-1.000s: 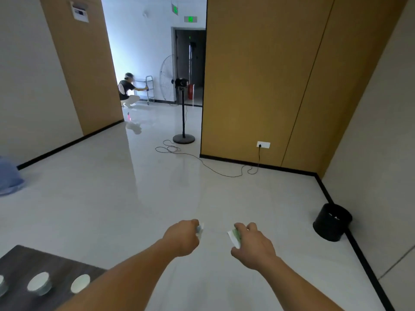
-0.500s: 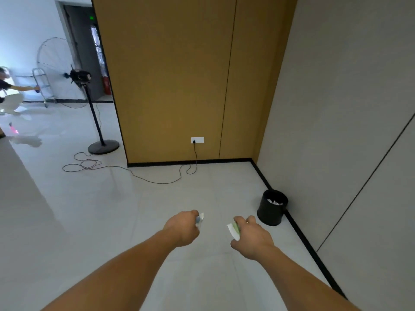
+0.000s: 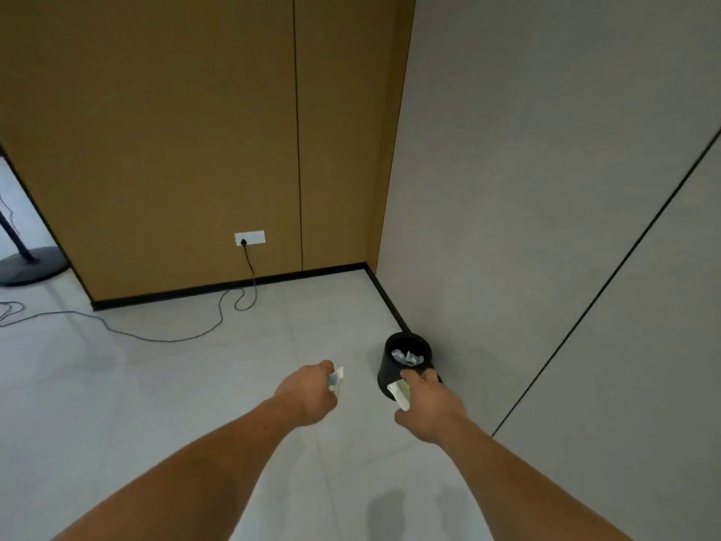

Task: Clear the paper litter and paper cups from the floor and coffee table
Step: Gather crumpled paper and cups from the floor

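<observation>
A: Where do we see the two hands in relation to the round black plastic waste bin (image 3: 387,374)?

B: Both arms reach forward and down from the bottom edge, forearms bare, backs of the hands turned up toward us. The right hand (image 3: 429,408) overlaps the bin's near side in our view, its knuckles just below the rim. The left hand (image 3: 308,396) is held to the left of the bin, clear of it, at about the same height.

A: And what do we make of the grips?

B: The left hand is curled into a loose fist round a small white paper scrap (image 3: 336,378), which sticks out on the side facing the bin. The right hand pinches a folded white-and-green piece of paper (image 3: 402,392) between thumb and fingers; that piece juts out to the left, in front of the bin's wall. We cannot see the fingertips of either hand, since they are tucked under.

A: Anything in the bin?

B: Crumpled white paper litter (image 3: 407,357) lies inside it. The bin stands upright on the pale grey tiled floor (image 3: 156,404), close against the plain grey wall (image 3: 546,189) on its right.

A: What else lies around it?

B: Behind the bin and to its left rises a tan wood-panelled wall (image 3: 156,130) with a white socket plate (image 3: 249,238). A thin black cable (image 3: 218,318) drops from it and trails over the floor, far left of the bin, toward a round dark stand base (image 3: 31,263).
</observation>
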Tool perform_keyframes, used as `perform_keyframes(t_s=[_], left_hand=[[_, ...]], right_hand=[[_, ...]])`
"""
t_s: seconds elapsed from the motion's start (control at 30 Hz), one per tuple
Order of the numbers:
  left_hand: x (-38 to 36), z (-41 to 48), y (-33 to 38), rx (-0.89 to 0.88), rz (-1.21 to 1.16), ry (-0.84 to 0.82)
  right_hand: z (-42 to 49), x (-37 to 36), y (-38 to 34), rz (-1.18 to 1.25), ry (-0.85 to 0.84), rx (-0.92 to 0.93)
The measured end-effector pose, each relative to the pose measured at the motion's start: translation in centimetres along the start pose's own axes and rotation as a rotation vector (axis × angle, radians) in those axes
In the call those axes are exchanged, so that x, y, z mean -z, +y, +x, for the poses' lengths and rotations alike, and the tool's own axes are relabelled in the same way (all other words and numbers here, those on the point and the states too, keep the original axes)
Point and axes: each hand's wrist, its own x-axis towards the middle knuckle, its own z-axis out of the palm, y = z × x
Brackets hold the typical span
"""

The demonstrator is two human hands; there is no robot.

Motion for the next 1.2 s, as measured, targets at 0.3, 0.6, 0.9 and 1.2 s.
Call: perform_keyframes(t_s=[0.3, 0.6, 0.9, 1.2], left_hand=[[0.7, 22.6, 3.8, -0.105, -0.045, -0.095], [-0.2, 41.7, 8.5, -0.140, 0.027, -0.236], [-8.5, 58.5, 12.9, 0.029, -0.034, -0.369], [-23.2, 72.8, 9.9, 0.236, -0.141, -0.467]], right_hand=[[18.9, 4.0, 5.1, 0.061, -0.021, -0.090], [34.3, 7.2, 12.0, 0.141, -0.067, -0.207], [51.9, 4.5, 22.6, 0.201, -0.232, -0.155], [65.1, -6.7, 30.9, 0.258, -0.375, -0.195]])
